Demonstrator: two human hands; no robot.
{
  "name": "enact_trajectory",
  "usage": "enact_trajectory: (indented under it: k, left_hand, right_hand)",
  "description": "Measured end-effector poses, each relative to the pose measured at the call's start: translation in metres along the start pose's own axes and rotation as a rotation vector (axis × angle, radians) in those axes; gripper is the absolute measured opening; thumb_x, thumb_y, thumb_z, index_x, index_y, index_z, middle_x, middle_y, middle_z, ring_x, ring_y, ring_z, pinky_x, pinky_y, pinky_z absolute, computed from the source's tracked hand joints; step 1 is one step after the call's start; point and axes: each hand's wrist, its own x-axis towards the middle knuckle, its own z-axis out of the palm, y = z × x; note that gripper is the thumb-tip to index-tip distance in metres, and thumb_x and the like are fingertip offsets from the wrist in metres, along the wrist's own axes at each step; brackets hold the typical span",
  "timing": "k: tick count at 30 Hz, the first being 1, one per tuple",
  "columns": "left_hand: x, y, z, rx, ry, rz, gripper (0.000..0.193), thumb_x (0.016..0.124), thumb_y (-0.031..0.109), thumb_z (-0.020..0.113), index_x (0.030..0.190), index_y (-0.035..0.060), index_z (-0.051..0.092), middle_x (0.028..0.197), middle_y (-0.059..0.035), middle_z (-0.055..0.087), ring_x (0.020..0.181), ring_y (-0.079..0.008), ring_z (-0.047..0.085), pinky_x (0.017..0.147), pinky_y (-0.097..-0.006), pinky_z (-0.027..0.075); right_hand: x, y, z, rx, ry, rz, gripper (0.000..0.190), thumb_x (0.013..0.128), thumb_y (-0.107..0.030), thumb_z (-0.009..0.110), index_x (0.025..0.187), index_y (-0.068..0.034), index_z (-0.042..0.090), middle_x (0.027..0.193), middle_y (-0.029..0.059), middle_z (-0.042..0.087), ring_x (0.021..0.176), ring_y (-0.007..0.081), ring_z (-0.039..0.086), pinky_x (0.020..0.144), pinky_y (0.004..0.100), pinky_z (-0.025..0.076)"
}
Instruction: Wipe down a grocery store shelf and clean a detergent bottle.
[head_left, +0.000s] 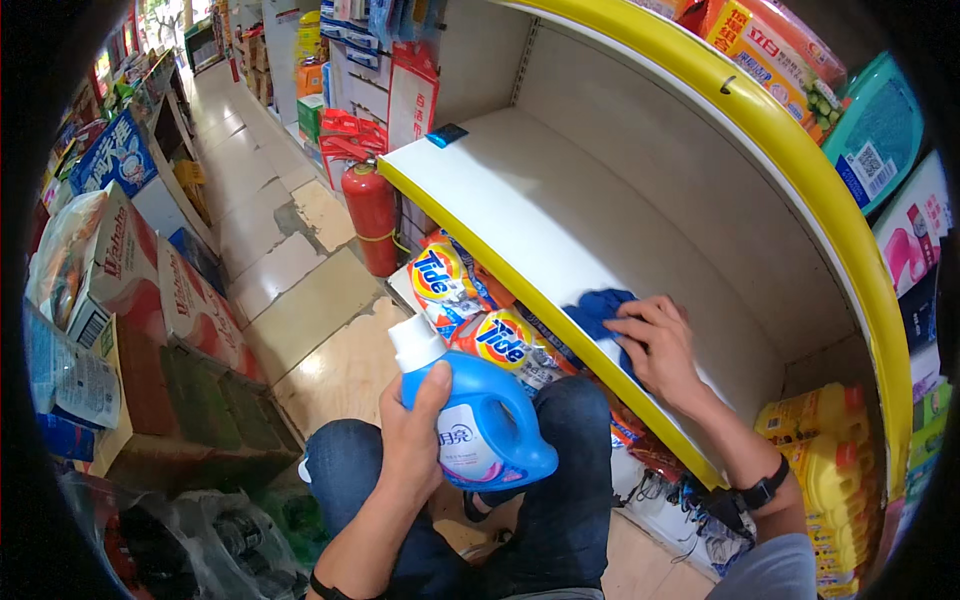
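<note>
A blue plastic jug of laundry detergent (517, 397) with a white cap is gripped around its body by my left hand (420, 420), held above my knees. The cap points up and to the left. My right hand (656, 341) holds a bunched dark blue cloth (604, 311) against the white shelf (540, 217), near its yellow front edge. Below that edge, bags of Tide washing powder (502, 341) lie on the lower shelf, just beyond the jug.
A red fire extinguisher (369, 217) stands at the shelf's far end. Yellow bottles (832, 465) are stacked at the right. Cartons (202, 300) line the left of the tiled aisle (322, 300). An upper shelf with a yellow edge (795, 112) curves overhead. Tangled cables (697, 510) lie low at the right.
</note>
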Motion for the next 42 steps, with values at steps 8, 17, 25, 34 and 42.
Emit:
enact_trajectory:
  k: [8, 17, 25, 34, 42]
  left_hand:
    - [0.004, -0.005, -0.008, 0.072, 0.085, 0.047, 0.042, 0.087, 0.039, 0.066, 0.105, 0.0026, 0.055, 0.087, -0.0087, 0.065, 0.075, -0.0185, 0.067, 0.07, -0.0343, 0.057]
    - [0.01, 0.0, -0.001, 0.1, 0.133, -0.002, 0.053, 0.081, 0.043, 0.068, 0.108, 0.0, 0.053, 0.091, -0.0123, 0.065, 0.078, -0.0222, 0.067, 0.074, -0.0369, 0.057]
    - [0.013, -0.003, 0.008, 0.101, 0.088, 0.018, 0.053, 0.082, 0.043, 0.068, 0.109, -0.0018, 0.056, 0.092, -0.0132, 0.066, 0.078, -0.022, 0.068, 0.073, -0.0361, 0.056]
    - [0.008, -0.004, 0.011, 0.009, 0.029, 0.007, 0.044, 0.087, 0.031, 0.07, 0.112, -0.0018, 0.057, 0.093, -0.0109, 0.067, 0.079, -0.0166, 0.068, 0.073, -0.0311, 0.056]
    - [0.001, -0.004, 0.0, 0.035, -0.009, 0.013, 0.045, 0.087, 0.033, 0.07, 0.111, -0.0024, 0.058, 0.093, -0.0114, 0.067, 0.079, -0.0164, 0.068, 0.073, -0.0305, 0.056]
  right_hand:
    - [0.157, 0.029, 0.076, -0.118, 0.097, 0.11, 0.016, 0.081, -0.011, 0.065, 0.094, -0.013, 0.075, 0.109, 0.0055, 0.066, 0.107, 0.027, 0.055, 0.093, 0.0428, 0.039]
    - [0.284, 0.107, 0.129, -0.239, 0.082, 0.036, 0.021, 0.09, -0.022, 0.06, 0.102, -0.012, 0.074, 0.102, 0.0094, 0.069, 0.102, 0.0305, 0.06, 0.092, 0.0463, 0.04]
    - [0.248, 0.155, 0.09, -0.337, -0.224, 0.134, 0.047, 0.097, -0.033, 0.043, 0.136, -0.009, 0.051, 0.138, 0.0179, 0.052, 0.126, 0.0349, 0.049, 0.11, 0.0454, 0.034]
    - [0.091, 0.149, 0.019, -0.45, -0.199, 0.448, 0.04, 0.096, -0.027, 0.047, 0.127, -0.004, 0.056, 0.125, 0.0179, 0.06, 0.115, 0.038, 0.054, 0.097, 0.0505, 0.044]
    - [0.021, 0.117, -0.013, -0.455, -0.167, 0.492, 0.033, 0.093, -0.021, 0.055, 0.119, -0.001, 0.062, 0.112, 0.0177, 0.065, 0.108, 0.0384, 0.057, 0.089, 0.046, 0.048]
